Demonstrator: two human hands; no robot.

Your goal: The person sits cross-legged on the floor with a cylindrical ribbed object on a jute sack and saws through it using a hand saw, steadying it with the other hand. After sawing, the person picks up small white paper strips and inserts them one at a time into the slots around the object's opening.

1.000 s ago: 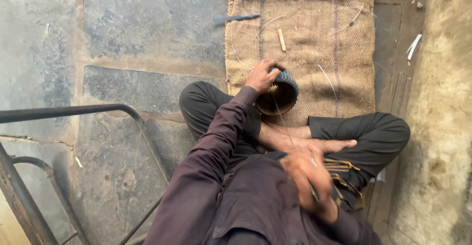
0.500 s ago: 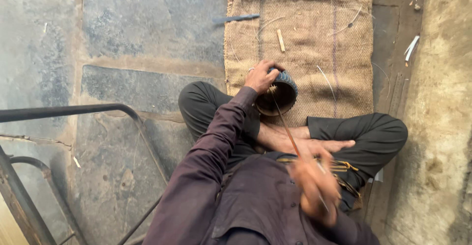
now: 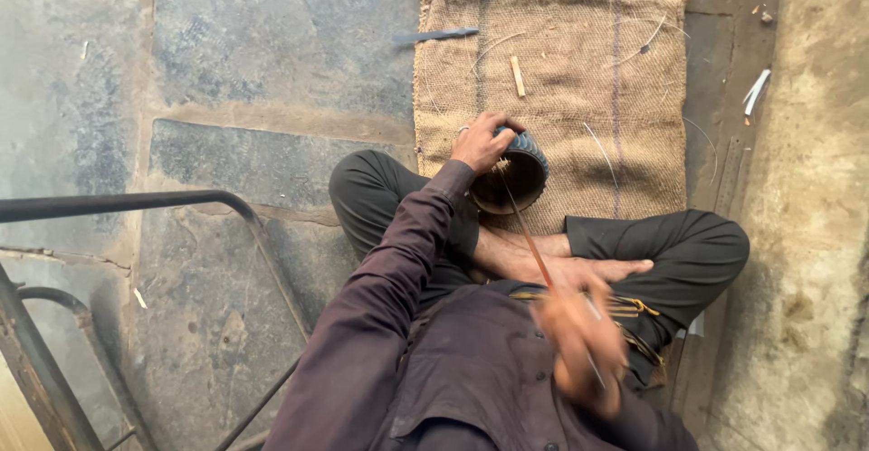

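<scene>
Two hands are busy over the crossed legs of a person sitting on the floor. Just above the middle of the frame, the left hand [image 3: 482,142] is closed over the rim of a small dark basket [image 3: 516,172], fingers curled across its top edge, the basket tipped so its mouth faces the person. It rests at the near edge of a sack [image 3: 579,80], against the left knee. From the basket's rim a thin reddish strip [image 3: 527,234] runs down and to the right to the right hand [image 3: 579,347], which sits low and right of centre. That hand is blurred; it looks clenched around the strip, though the fingers cannot be made out clearly. Bare feet [image 3: 552,265] lie between the two hands, tucked under dark trouser legs.

Further out, the sack fills the upper right, with a short pale stick [image 3: 517,76] and some thin curved slivers lying on it. A dark blade-like tool [image 3: 436,36] lies on the stone floor [image 3: 226,53] just beside the sack's left edge. A metal frame [image 3: 118,205] crosses the lower left. A rough wall [image 3: 815,189] stands along the right.
</scene>
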